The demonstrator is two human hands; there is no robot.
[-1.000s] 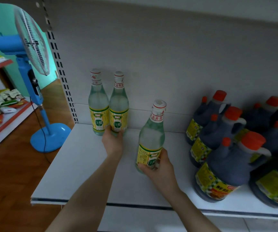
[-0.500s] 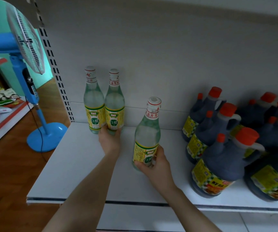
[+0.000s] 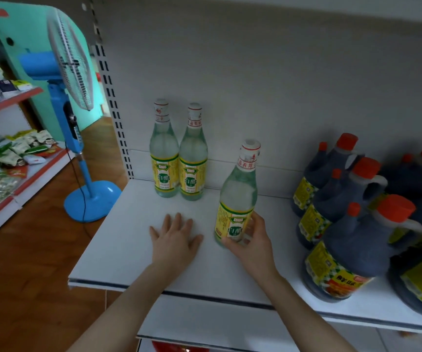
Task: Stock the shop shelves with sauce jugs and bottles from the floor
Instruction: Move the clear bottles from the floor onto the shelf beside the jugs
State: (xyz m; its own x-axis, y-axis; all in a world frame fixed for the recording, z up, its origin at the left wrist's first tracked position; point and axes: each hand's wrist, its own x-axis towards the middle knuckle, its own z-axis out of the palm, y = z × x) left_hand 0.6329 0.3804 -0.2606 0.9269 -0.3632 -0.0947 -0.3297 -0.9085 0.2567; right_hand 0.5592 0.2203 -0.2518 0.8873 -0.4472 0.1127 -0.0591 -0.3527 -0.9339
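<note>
Two clear vinegar bottles with yellow-green labels, one on the left (image 3: pixel 163 151) and one beside it (image 3: pixel 193 154), stand upright side by side at the back of the white shelf (image 3: pixel 118 245). A third clear bottle (image 3: pixel 237 194) stands slightly tilted further forward, and my right hand (image 3: pixel 251 240) grips its base. My left hand (image 3: pixel 175 240) hovers flat over the shelf in front of the pair, fingers spread, holding nothing. Several dark sauce jugs with orange caps (image 3: pixel 352 240) fill the shelf's right side.
A blue standing fan (image 3: pixel 72 80) stands on the wooden floor left of the shelf, its cord trailing by the base. Further left a red-edged rack (image 3: pixel 27 174) holds snack packets. The perforated upright (image 3: pixel 114 118) marks the shelf's left end.
My left hand let go of the second bottle at the back and drew back toward me, now open. The right hand keeps hold of the third bottle.
</note>
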